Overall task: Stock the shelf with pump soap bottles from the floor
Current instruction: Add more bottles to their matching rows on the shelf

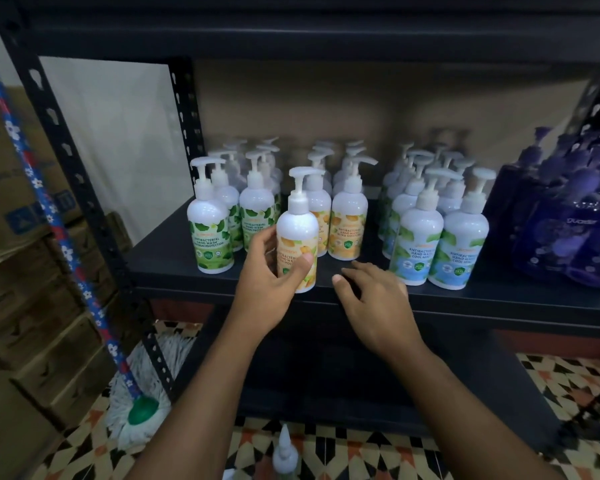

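Observation:
My left hand grips a white pump soap bottle with an orange label, standing upright at the front edge of the black shelf. Just right of it, my right hand hovers over the shelf edge, fingers spread, holding nothing. Behind stand rows of pump bottles: green-label ones on the left, orange-label ones in the middle, blue-label ones to the right. One more pump bottle shows on the floor at the bottom edge.
Dark purple pump bottles fill the shelf's right end. A mop with a blue flowered handle leans against the left shelf post. Cardboard boxes are stacked at left. Patterned floor tiles lie below, under a lower black shelf.

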Motion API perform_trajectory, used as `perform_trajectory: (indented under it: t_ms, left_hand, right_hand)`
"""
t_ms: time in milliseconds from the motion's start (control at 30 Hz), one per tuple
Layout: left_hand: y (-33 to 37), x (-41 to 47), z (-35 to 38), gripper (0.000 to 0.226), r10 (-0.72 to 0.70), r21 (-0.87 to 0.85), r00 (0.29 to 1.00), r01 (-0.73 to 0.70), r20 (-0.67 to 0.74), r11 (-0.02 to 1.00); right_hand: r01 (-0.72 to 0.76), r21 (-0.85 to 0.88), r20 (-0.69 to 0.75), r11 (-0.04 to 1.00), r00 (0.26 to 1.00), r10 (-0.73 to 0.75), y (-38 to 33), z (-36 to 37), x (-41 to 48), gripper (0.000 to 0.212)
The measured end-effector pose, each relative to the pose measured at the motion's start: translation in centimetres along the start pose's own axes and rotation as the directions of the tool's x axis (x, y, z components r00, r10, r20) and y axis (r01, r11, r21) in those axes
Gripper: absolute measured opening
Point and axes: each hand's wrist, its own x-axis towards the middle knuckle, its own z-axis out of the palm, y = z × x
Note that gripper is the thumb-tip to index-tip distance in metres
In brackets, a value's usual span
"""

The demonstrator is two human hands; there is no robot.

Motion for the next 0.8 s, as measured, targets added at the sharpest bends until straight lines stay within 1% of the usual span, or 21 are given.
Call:
perform_trajectory:
  t_ms: [67,167,300,433,567,800]
  left_hand:
    - [-0.4,0.0,-0.3,0.059,-0.018,0.052,1.0,0.018,0.011,0.998]
    - [-0.9,-0.1,-0.5,0.057,-0.034,0.12,0.999,0.036,-0.013,0.992]
    - [-1.2,-0.1,-0.1,0.058,-0.035,0.16,0.997,0.046,-0.069,0.986]
    - [-1.4,-0.1,0.6,0.051,-0.004,0.222,0.994,0.028,-0.109,0.975]
    - [-1.7,0.4,1.3,0.062,0.039,0.308,0.987,0.011,-0.156,0.951]
    - [-2.3,1.1,2.6,0.064,0.059,0.354,0.971,0.028,-0.233,0.935]
  right_hand:
    - [0.009,-0.064,0.028,0.998,1.0,-0.007,0.1,0.2,-0.2,0.049]
    - [0.021,-0.096,0.036,0.995,0.999,-0.018,0.0,0.3,-0.5,0.05]
    - [0.022,-0.088,0.034,0.996,0.999,-0.019,0.0,0.2,-0.5,0.05]
    - [0.026,-0.087,0.038,0.996,0.999,-0.023,0.2,0.2,-0.6,0.05]
    - [0.037,-0.079,0.029,0.996,0.999,-0.035,0.2,0.3,-0.6,0.049]
    - [0.052,-0.074,0.023,0.996,0.998,-0.05,0.6,0.4,-0.5,0.048]
